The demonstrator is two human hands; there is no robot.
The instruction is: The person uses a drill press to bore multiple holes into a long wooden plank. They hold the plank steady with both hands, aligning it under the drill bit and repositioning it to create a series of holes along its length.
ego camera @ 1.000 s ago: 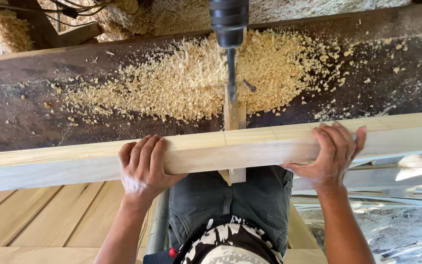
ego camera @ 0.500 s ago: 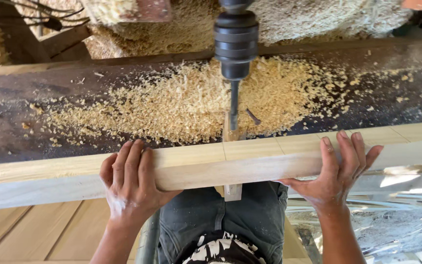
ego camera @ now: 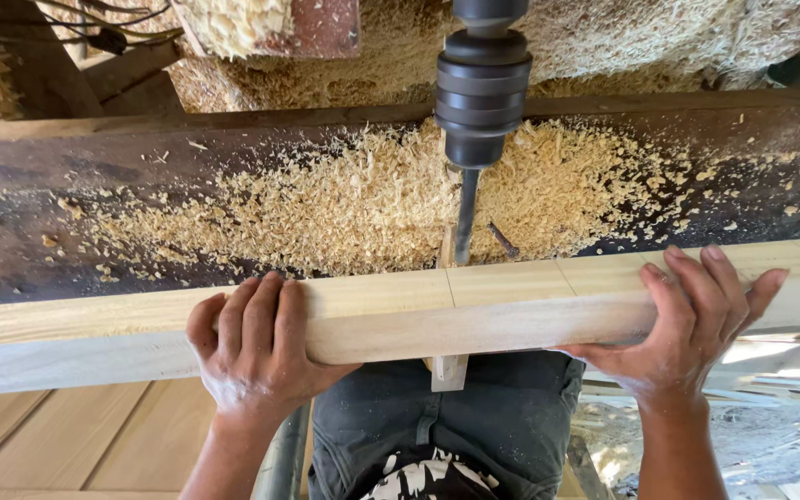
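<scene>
Pale wooden beam lying crosswise on the dark machine bed, directly beneath the drill bit; the bit's tip stands at the beam's far edge, close to a pencil line drawn across the top face. The beam runs out of view at both sides, so its full length cannot be told. Judged from its squared, solid section, it is stiff and fairly heavy, with a smooth planed surface that could slide on the bed; a grip over the near edge on both sides of the bit, as shown, steadies it best.

Left hand wrapped over the beam's near edge left of the bit, fingers curled on the top face. Right hand does the same right of the bit, fingers spread wider.

Below the beam, under the bit, a small light wooden block projects towards the person. Above the bit, the dark cylindrical chuck. Beyond the beam, a heap of yellow wood shavings covers the bed, with a dark nail-like piece lying in it. Nearer than the beam, the person's grey trousers and, to the left, pale planks.

No packages, labels or signs are visible.
</scene>
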